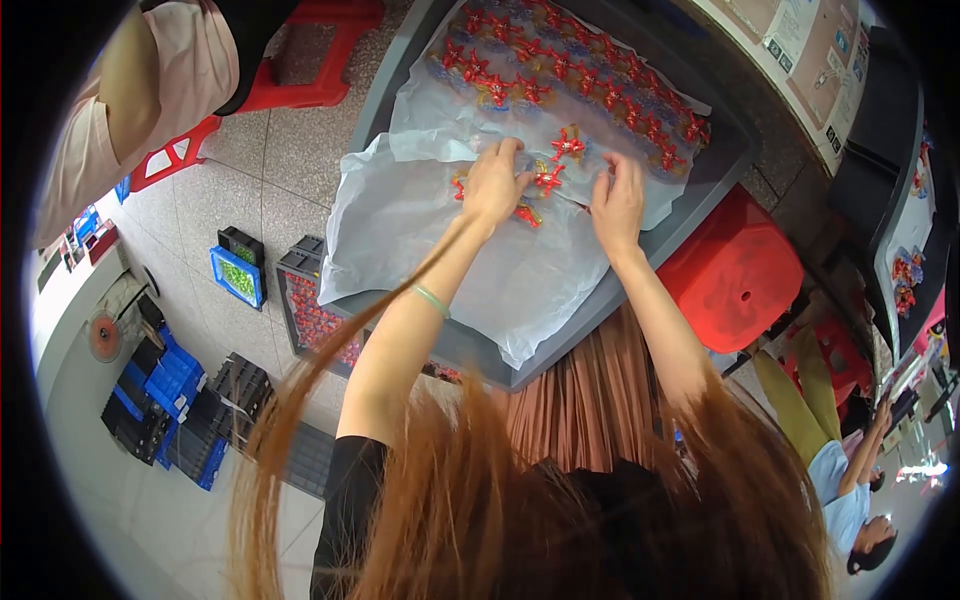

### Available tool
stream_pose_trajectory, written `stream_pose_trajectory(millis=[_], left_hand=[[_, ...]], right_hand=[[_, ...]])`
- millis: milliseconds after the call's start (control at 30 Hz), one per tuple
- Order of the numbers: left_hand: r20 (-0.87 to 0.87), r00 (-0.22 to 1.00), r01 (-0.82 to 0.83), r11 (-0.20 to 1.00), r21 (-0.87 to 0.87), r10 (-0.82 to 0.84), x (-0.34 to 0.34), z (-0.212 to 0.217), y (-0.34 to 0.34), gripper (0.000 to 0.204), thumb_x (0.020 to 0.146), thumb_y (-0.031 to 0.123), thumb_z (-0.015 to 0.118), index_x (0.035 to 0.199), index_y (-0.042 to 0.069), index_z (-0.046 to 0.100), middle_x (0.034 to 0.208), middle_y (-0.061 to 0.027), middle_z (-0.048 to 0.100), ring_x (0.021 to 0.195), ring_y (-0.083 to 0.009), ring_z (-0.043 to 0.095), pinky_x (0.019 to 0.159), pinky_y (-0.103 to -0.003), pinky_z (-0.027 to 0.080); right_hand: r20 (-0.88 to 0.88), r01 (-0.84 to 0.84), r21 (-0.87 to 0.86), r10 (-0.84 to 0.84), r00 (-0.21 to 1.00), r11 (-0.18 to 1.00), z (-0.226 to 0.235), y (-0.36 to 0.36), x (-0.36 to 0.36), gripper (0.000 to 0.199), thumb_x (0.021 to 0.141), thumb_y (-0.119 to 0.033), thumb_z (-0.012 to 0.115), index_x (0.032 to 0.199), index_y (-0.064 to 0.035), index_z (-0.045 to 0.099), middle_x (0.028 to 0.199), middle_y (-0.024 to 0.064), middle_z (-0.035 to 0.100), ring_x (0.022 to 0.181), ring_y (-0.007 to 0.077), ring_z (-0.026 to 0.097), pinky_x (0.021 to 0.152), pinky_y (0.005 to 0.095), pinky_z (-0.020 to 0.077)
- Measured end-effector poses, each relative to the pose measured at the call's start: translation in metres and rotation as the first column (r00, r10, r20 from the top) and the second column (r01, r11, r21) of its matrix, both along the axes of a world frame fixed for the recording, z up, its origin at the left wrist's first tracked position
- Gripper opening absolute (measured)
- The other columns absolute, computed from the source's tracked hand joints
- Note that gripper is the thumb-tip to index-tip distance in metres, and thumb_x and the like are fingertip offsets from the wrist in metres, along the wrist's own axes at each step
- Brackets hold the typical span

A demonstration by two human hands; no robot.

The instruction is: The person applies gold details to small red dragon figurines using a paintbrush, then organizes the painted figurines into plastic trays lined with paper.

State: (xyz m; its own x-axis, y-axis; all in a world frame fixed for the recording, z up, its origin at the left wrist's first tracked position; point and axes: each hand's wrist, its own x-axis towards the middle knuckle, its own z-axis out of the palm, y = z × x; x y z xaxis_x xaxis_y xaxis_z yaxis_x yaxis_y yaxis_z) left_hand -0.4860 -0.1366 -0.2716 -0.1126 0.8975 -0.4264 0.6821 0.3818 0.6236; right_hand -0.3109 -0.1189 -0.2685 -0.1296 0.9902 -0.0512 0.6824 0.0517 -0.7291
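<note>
A grey tray (690, 195) lined with white tissue paper (400, 225) holds many small red star-shaped pieces (590, 70) in rows at its far side. The left hand (492, 185) rests with bent fingers on one red piece (547, 180) near the middle. The right hand (618, 205) lies just beside with spread fingers; whether it grasps something, I cannot tell.

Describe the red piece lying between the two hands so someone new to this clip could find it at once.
Start at the grey tray lined with a white sheet; rows of red star pieces fill its far end. Nearer, the left hand and right hand rest on the sheet. The star piece lies alone between them, apart from the rows.
</note>
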Motion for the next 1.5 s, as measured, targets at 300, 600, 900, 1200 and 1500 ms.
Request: stream_pose_trajectory(millis=[300,600,900,1200,1500], left_hand=[[-0.003,0.998,-0.058,0.994,-0.088,0.058,0.012,0.002,-0.010,0.023,0.074,0.011,0.061,0.095,0.004,0.053,0.081,-0.0139,0.060,0.080,-0.0321,0.057,0.069,-0.042,0.044],[0.153,0.895,-0.404,0.907,-0.117,0.418,0.027,0.023,0.016,0.018,0.079,0.013,0.054,0.089,0.002,0.062,0.074,-0.0149,0.063,0.069,-0.0282,0.061,0.063,-0.037,0.046],[0.064,0.952,-0.304,0.945,0.120,0.298,0.045,0.008,0.057,0.023,0.081,0.017,0.057,0.092,-0.002,0.061,0.072,-0.0158,0.063,0.063,-0.0241,0.062,0.061,-0.033,0.046],[0.371,0.425,-0.851,0.504,-0.146,0.826,-0.008,-0.008,0.077,0.045,0.086,0.016,0.050,0.124,-0.004,0.036,0.118,-0.0176,0.045,0.103,-0.0226,0.047,0.086,-0.033,0.038],[0.333,0.518,-0.836,0.549,0.001,0.788,-0.009,-0.018,0.084,0.045,0.081,0.009,0.052,0.122,-0.001,0.037,0.118,-0.0171,0.042,0.101,-0.0267,0.047,0.086,-0.034,0.039]], right_hand=[[0.062,-0.301,-0.056,0.304,0.951,0.952,-0.019,0.028,0.004,0.030,0.071,-0.004,0.060,0.100,-0.0065,0.053,0.105,0.0111,0.050,0.096,0.0310,0.049,0.081,0.0395,0.0421],[-0.218,0.109,-0.179,-0.148,0.965,0.978,0.002,0.012,0.009,0.029,0.070,-0.010,0.070,0.094,-0.0024,0.054,0.090,0.0097,0.053,0.070,0.0200,0.056,0.062,0.0297,0.0465],[-0.117,0.196,-0.021,-0.197,0.973,0.980,-0.010,0.018,-0.020,0.030,0.072,-0.018,0.069,0.092,-0.0040,0.052,0.087,0.0108,0.052,0.071,0.0262,0.055,0.060,0.0347,0.0463],[0.011,0.257,-0.015,-0.257,0.966,0.966,-0.030,0.026,-0.035,0.028,0.073,-0.022,0.069,0.089,-0.0044,0.054,0.085,0.0094,0.053,0.056,0.0191,0.054,0.053,0.0326,0.0448],[0.064,0.205,-0.025,-0.203,0.977,0.979,-0.024,0.024,-0.035,0.028,0.075,-0.021,0.066,0.096,-0.0080,0.053,0.094,0.0109,0.051,0.083,0.0307,0.055,0.069,0.0402,0.0445]])
